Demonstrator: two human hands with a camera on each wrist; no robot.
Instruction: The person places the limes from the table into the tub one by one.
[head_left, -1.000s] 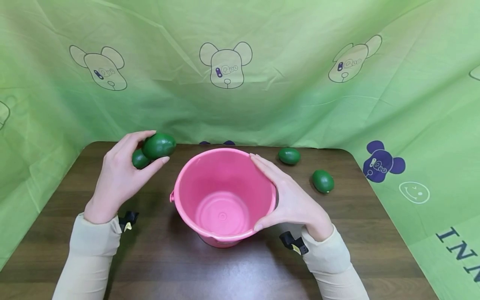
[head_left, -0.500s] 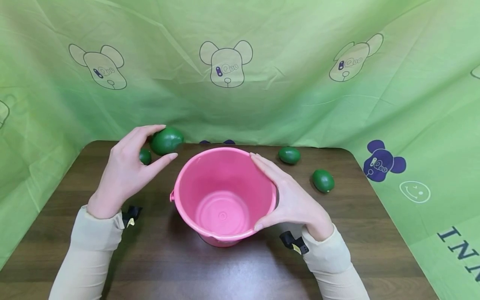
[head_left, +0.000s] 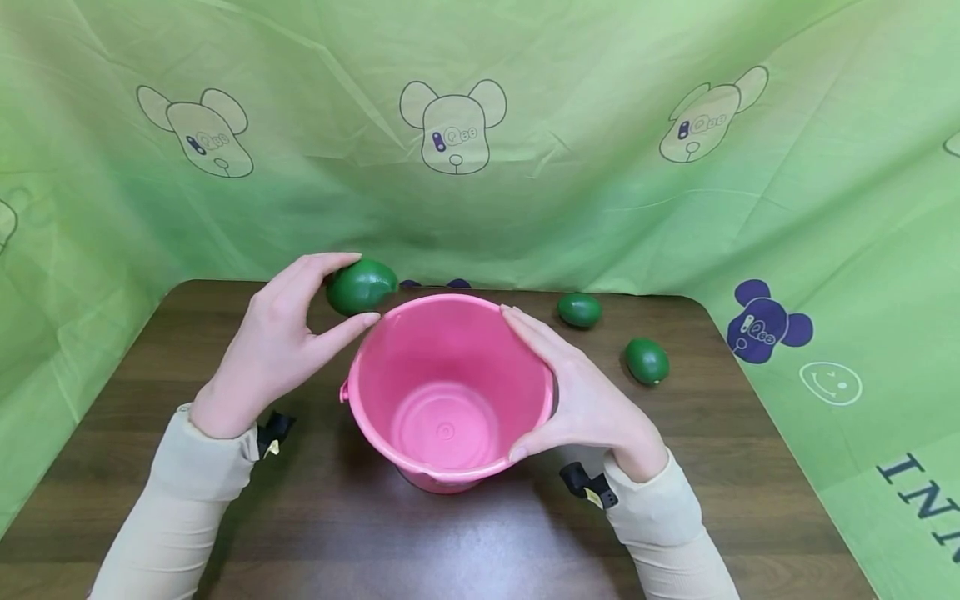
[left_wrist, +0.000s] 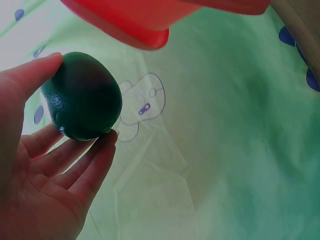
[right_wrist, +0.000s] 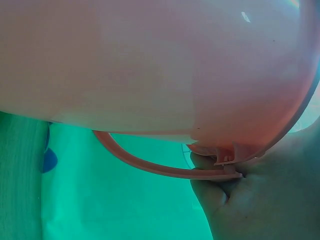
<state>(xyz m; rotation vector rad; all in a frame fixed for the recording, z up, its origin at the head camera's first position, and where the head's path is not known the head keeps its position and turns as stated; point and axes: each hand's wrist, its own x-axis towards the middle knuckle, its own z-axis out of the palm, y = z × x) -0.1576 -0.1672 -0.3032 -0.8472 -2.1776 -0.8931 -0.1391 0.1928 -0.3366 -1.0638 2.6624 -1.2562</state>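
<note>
My left hand (head_left: 281, 342) holds a glossy dark green lime (head_left: 363, 287) between thumb and fingers, raised near the far left side of the pink bucket (head_left: 375, 442). The left wrist view shows the lime (left_wrist: 85, 97) with the thumb on one side and fingertips on the other, the bucket's red-looking rim (left_wrist: 150, 37) above it. On the bucket's right side my right hand (head_left: 588, 408) grips the rim, thumb toward me and fingers toward the far side. The bucket's inside is bare. In the right wrist view, its curved handle (right_wrist: 150, 167) meets the rim by the hand.
Two more limes, a far lime (head_left: 579, 310) and a nearer lime (head_left: 647, 361), lie to the right of the bucket on the brown wooden table (head_left: 712, 483). A green printed cloth (head_left: 570, 192) hangs behind and along the sides.
My left hand has moved right with its lime, toward the bucket. Another lime, seen earlier behind that hand, is now hidden from view. My right hand and the bucket stay put.
</note>
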